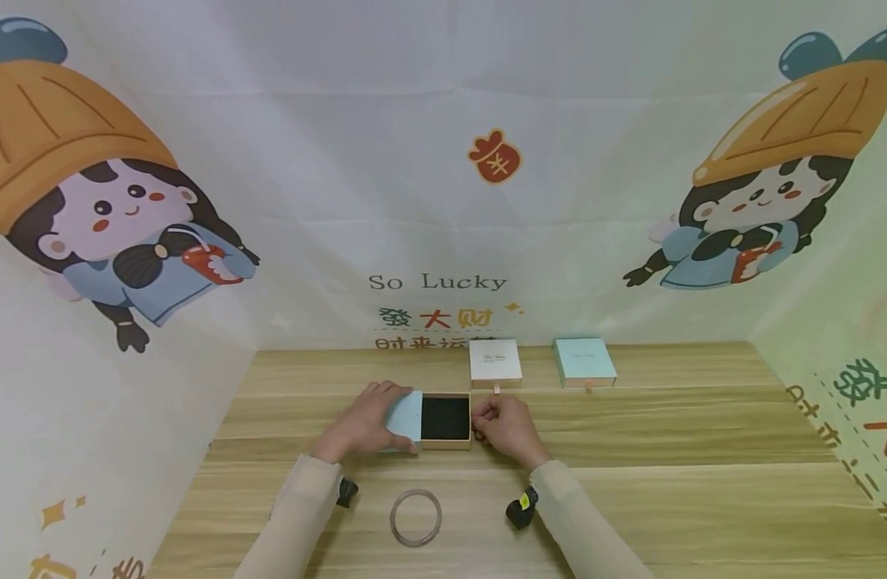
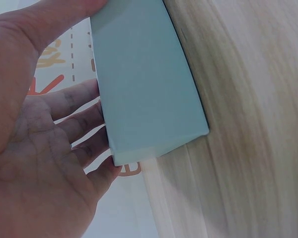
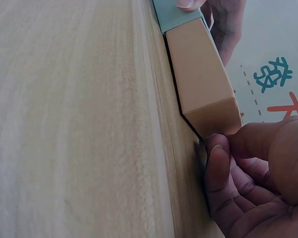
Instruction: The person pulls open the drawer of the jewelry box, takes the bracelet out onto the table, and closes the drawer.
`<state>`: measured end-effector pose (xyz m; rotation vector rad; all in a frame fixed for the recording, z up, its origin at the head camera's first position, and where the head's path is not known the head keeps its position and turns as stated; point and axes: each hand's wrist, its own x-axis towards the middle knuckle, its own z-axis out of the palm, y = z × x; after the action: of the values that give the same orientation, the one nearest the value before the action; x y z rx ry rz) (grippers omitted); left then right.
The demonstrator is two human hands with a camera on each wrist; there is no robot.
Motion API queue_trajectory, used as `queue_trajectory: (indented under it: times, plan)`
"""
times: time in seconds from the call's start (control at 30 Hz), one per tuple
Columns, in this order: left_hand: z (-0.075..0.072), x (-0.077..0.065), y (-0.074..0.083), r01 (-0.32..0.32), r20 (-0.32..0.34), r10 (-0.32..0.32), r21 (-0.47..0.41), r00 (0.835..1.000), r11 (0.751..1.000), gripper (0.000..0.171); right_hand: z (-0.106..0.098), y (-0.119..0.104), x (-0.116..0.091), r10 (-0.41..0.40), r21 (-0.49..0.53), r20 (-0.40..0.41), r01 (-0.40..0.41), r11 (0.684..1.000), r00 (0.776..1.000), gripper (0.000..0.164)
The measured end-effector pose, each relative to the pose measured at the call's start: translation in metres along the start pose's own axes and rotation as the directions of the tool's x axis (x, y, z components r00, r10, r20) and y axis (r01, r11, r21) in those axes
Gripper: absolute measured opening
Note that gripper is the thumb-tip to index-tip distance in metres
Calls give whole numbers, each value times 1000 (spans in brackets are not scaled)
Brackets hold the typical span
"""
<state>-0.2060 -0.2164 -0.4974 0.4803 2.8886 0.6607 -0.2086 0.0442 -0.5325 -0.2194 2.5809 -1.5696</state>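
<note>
A light-blue box cover (image 1: 404, 414) lies mid-bench (image 1: 675, 442), its tan-sided drawer (image 1: 445, 445) jutting out rightward, showing a black lining (image 1: 445, 416). The left hand (image 1: 363, 420) grips the cover between thumb and fingers; the right hand (image 1: 511, 430) pinches the drawer at its outer end, the exact hold hidden. A bangle (image 1: 393, 519) lies nearer the person; behind, to the right, sit a white box (image 1: 495, 359) and a pale-blue box (image 1: 585, 359).

The sleeve (image 1: 405, 416) is pale blue, its drawer (image 3: 202, 67) tan with black lining (image 1: 445, 418); at six o'clock from them, a mauve-grey bangle (image 1: 392, 521) on the brown-streaked, wood-grain table (image 1: 675, 434).
</note>
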Motion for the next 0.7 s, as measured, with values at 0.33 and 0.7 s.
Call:
queue_trajectory:
  times: [0.33,0.7]
  plan:
    - [1,0,1,2,-7,-2,-14,1000,1000,100,5,3,1,-28,30,-11,29,999,1000,7]
    - [1,-1,1,-2,-2,2,-13,1000,1000,100,9,3,1,-41,8,-4,41,999,999,8]
